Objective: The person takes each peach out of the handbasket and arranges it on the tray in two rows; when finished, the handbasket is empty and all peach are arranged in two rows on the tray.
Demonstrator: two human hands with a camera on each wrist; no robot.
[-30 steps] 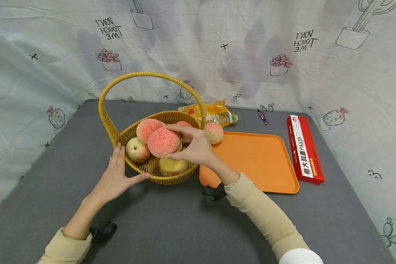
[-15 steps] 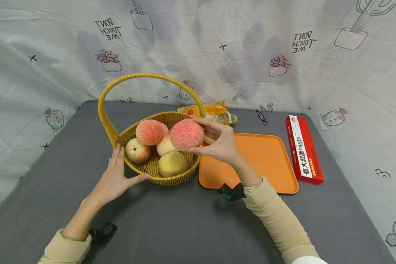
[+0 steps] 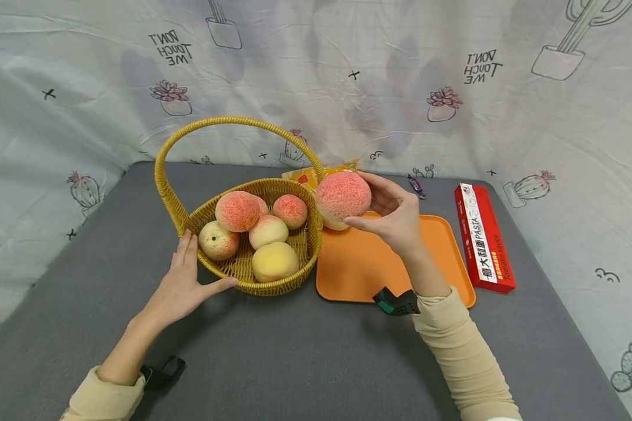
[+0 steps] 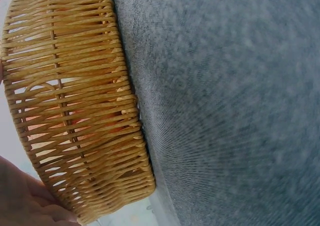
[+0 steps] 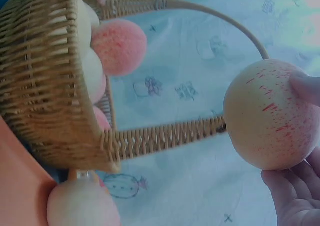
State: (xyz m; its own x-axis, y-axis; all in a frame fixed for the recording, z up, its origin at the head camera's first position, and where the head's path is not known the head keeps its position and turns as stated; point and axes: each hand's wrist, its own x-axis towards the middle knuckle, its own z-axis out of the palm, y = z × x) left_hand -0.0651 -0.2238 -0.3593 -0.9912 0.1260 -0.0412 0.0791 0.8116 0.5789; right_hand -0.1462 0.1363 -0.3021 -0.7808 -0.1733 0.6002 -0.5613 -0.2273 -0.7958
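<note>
Now the right hand (image 3: 395, 213) has carried its gripped peach (image 3: 343, 195) right of the basket (image 3: 274, 280), over the tray (image 3: 437, 245); another peach (image 3: 333, 224) sits half hidden behind it. Left hand (image 3: 181, 283) rests flat against the basket.

Bright even light; blurry wrist views

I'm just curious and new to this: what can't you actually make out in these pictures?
- Yellow packet, head view: mostly hidden behind the basket handle and the held peach.
- Peach on the tray, head view: largely covered by the held one.
- Left hand, left wrist view: cut off by the edge.
</note>
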